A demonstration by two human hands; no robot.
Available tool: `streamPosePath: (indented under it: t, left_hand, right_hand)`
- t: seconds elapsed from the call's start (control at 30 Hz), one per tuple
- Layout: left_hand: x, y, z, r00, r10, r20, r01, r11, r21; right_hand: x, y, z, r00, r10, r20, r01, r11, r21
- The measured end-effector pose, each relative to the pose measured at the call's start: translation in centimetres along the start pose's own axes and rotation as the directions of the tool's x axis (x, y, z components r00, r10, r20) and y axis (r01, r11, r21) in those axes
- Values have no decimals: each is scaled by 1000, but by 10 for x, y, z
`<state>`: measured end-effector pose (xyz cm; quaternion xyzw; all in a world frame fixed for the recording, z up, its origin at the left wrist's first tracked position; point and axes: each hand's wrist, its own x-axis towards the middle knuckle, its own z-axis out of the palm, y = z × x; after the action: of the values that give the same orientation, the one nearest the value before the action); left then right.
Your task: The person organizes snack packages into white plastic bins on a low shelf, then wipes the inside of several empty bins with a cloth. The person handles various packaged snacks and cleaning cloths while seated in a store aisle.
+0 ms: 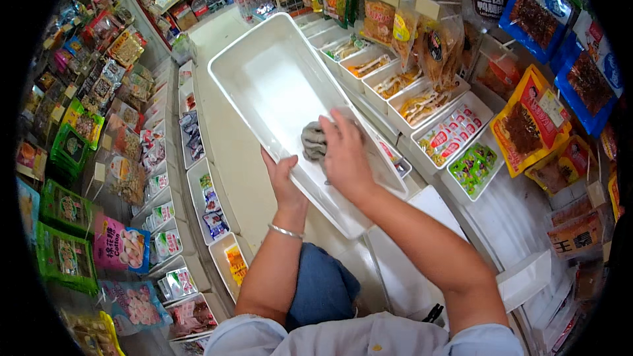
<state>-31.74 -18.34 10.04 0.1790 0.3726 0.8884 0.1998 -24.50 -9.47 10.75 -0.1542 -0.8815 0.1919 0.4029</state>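
A long white plastic bin (277,74) is held tilted in front of me, with no goods seen inside. My left hand (284,175) grips its near left rim, thumb over the edge; a silver bangle is on that wrist. Inside the bin, my right hand (346,155) presses a crumpled grey cloth (314,141) against the inner surface. The fingers of this hand are somewhat blurred, and part of the cloth is hidden beneath them.
White bins of packaged snacks (445,133) line the right shelf, beneath hanging snack bags (531,121). More bins (195,178) and bags (67,207) stand along the left. A pale floor aisle (222,109) runs between. Another white bin (524,279) lies at lower right.
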Motion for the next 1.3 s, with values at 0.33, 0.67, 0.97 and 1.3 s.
streamPosePath:
  t: [0.33,0.67,0.97,1.3]
  left_hand:
    - [25,-12,-43,985,15,-170,-21,999,-30]
    - [35,5,-40,952,175,-250,-161,984,77]
    - [7,5,-13,882,-466,62,470,878,-90]
    - [0,-7,4,725,-618,304,492,773,400]
  right_hand:
    - [-36,3,17,814,-26,580,-142,960,242]
    - [-14,53,-132,417,-88,904,-336,910,244]
    - [53,43,-130,761,312,569,-202,947,-249]
    - [40,58,-135,837,342,427,-158,898,-411]
